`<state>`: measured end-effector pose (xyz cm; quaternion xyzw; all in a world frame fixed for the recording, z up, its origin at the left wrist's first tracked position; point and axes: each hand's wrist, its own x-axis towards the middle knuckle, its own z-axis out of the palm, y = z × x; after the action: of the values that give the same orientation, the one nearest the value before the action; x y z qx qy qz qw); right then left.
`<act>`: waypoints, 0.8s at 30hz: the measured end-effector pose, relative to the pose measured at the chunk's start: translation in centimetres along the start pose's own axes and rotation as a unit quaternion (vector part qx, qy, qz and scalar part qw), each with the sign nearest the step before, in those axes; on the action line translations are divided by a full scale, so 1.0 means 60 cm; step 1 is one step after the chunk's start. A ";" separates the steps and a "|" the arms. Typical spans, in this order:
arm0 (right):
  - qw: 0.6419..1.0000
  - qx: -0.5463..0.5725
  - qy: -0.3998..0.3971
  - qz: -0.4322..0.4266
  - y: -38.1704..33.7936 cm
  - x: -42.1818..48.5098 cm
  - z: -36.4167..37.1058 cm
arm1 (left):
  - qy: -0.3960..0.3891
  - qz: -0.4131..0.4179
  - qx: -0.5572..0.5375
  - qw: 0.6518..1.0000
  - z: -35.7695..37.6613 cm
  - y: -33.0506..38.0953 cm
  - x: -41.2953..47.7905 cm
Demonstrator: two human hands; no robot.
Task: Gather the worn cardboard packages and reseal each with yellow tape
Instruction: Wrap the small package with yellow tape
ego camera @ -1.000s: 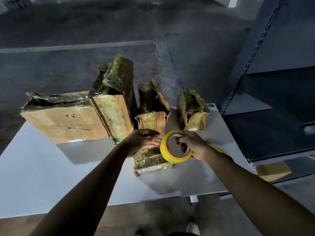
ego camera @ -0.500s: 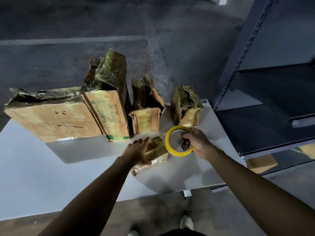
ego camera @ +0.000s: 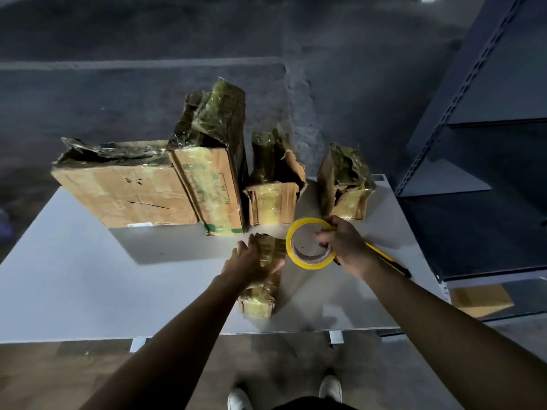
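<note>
- Worn boxes (ego camera: 127, 196) stand in a row across the white table (ego camera: 74, 291).
- My left hand (ego camera: 250, 263) lies on the small package (ego camera: 260, 303), fingers straight.
- My right hand (ego camera: 344, 247) clamps its fingers round the yellow tape roll (ego camera: 309, 264), just beside that package.

It is dim in here. The pale table (ego camera: 74, 276) takes most of the light, while the floor (ego camera: 118, 99) beyond it sinks into grainy near-dark. Light falls from high on the far side: the cardboard packages (ego camera: 127, 190) throw a wide, soft shadow toward the near edge. Their taped tops glint with small greenish glare. The yellow tape roll (ego camera: 309, 264) is the brightest colour. The wide lens bends the shelf (ego camera: 464, 84) uprights, and the shoes (ego camera: 330, 387) at the bottom edge look smeared.
</note>
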<state>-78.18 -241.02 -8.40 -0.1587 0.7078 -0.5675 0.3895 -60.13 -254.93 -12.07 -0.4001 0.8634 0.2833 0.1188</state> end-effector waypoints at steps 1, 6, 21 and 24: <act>1.000 -0.003 -0.001 -0.003 -0.001 -0.001 0.003 | 0.017 0.003 -0.001 1.000 -0.009 0.003 -0.003; 0.999 -0.010 -0.010 -0.030 -0.005 -0.006 0.023 | 0.124 0.042 -0.098 0.987 -0.045 0.020 -0.012; 0.966 -0.189 -0.079 -0.161 -0.031 -0.041 0.067 | 0.111 -0.073 -0.355 0.925 -0.075 0.037 -0.004; 0.980 -0.106 -0.110 -0.126 -0.035 -0.033 0.067 | 0.114 -0.065 -0.393 0.910 -0.076 0.022 -0.004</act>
<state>-74.42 -243.10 -5.93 -0.3484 0.6909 -0.5133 0.3712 -60.90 -256.76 -7.73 -0.4995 0.6621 0.5435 -0.1294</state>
